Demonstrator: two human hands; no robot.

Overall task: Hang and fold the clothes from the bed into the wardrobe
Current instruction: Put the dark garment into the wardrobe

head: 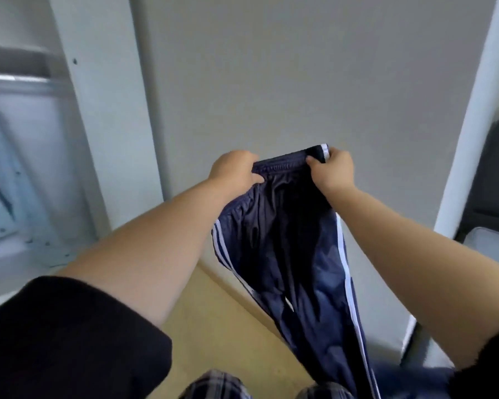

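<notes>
Navy track pants point(297, 254) with white side stripes hang in the air in front of me, their legs trailing down toward my lap. My left hand point(234, 171) grips the left end of the elastic waistband, and my right hand point(333, 171) grips the right end by the white stripes. The waistband is stretched level between them, in front of a white wardrobe door panel point(285, 82). The lower pant legs run out of view at the bottom.
At the left an open wardrobe compartment point(20, 168) holds a pale blue patterned cloth. A white upright point(470, 139) stands at the right, with a dark chair point(496, 182) behind it. Yellowish floor point(213, 326) lies below.
</notes>
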